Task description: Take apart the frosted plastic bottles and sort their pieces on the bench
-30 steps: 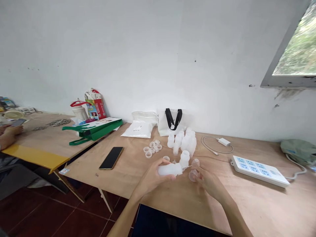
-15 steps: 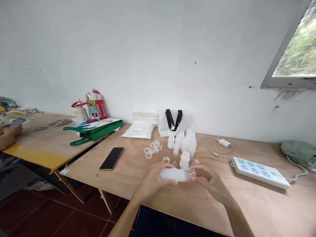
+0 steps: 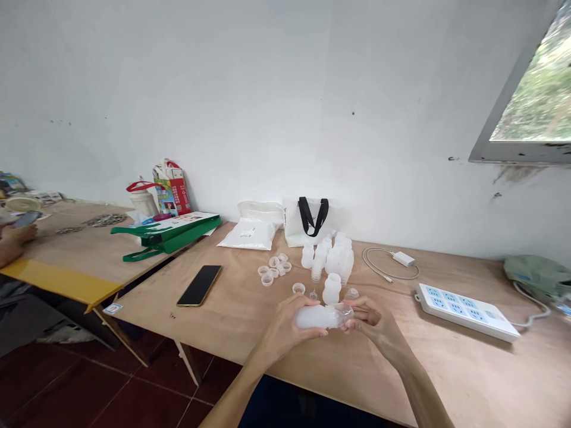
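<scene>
My left hand (image 3: 285,324) is wrapped round a small translucent white plastic bottle (image 3: 314,317) held on its side above the wooden table (image 3: 446,362). My right hand (image 3: 372,324) pinches a clear cap (image 3: 344,311) that sits against the bottle's neck. Just beyond my hands stands a cluster of several similar white bottles (image 3: 332,258). Several loose ring-shaped caps (image 3: 273,268) lie to the left of them, and another clear cap (image 3: 351,293) rests by the nearest bottle.
A black phone (image 3: 199,285) lies left of my hands. A white bag with black handles (image 3: 312,220) and white packets (image 3: 248,233) lean near the wall. A power strip (image 3: 466,303) and a charger with cable (image 3: 392,261) are at the right. Another person's hand (image 3: 15,238) holds a phone far left.
My right hand brought the clear cap from apart up onto the bottle's neck. Both hands now meet at the bottle.
</scene>
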`<state>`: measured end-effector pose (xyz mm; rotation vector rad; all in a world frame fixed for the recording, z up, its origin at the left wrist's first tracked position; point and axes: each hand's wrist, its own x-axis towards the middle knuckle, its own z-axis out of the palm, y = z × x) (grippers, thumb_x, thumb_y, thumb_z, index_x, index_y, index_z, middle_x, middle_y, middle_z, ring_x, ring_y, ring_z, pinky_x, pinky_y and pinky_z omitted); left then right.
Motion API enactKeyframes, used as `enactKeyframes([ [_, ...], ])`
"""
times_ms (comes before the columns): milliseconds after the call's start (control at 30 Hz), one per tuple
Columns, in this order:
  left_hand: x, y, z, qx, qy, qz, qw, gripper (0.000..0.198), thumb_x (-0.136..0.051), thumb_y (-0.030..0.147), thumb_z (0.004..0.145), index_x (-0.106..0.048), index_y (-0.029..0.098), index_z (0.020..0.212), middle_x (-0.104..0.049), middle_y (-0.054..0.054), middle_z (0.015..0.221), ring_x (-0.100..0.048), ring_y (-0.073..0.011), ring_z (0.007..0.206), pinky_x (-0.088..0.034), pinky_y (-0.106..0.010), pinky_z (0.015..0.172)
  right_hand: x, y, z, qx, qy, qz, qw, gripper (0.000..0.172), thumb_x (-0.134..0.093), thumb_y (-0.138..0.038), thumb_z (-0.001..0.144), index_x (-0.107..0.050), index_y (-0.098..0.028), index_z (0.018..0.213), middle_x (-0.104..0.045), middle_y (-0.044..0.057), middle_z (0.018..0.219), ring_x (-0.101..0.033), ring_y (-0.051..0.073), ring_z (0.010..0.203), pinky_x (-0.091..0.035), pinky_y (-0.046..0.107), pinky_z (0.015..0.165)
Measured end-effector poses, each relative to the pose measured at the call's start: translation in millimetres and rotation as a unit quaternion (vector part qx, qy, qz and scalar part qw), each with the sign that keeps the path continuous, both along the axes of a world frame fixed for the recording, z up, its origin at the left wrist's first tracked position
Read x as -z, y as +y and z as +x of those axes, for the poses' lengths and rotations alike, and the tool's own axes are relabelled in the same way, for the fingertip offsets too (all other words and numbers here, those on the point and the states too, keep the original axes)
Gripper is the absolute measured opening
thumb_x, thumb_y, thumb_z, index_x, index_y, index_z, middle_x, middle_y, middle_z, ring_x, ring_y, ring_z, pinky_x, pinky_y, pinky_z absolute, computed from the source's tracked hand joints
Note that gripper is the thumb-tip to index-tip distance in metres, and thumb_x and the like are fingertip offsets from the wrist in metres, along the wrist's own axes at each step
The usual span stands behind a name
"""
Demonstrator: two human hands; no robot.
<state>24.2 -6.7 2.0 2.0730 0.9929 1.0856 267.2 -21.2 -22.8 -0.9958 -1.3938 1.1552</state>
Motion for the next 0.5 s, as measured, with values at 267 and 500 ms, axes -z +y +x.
enactKeyframes([
  [267, -0.8, 3, -5, 0.006, -0.055, -0.022, 0.998, 0.045, -0.087, 0.049, 0.067, -0.074, 0.021, 0.099, -0.072, -0.007, 0.1, -0.067, -0.0249, 0.093, -0.05, -0.034, 0.083, 1.0, 2, -11, -0.054, 0.056, -0.001, 0.997, 0.04, -0.085, -0.048, 0.07, -0.061, -0.023, 0.09, -0.077, 0.009, 0.099, -0.074, 0.022, 0.07, -0.063, 0.041, 0.068],
  [500, -8.2, -3, -7, 0.015, -0.075, -0.018, 0.997, 0.041, -0.088, 0.043, 0.069, -0.071, 0.02, 0.098, -0.072, -0.006, 0.101, -0.066, -0.0253, 0.095, -0.049, -0.034, 0.083, 5.7, 1, -17, -0.039, 0.04, 0.011, 0.998, 0.042, -0.086, -0.05, 0.068, -0.06, -0.024, 0.088, -0.077, 0.01, 0.103, -0.074, 0.023, 0.071, -0.063, 0.041, 0.069],
])
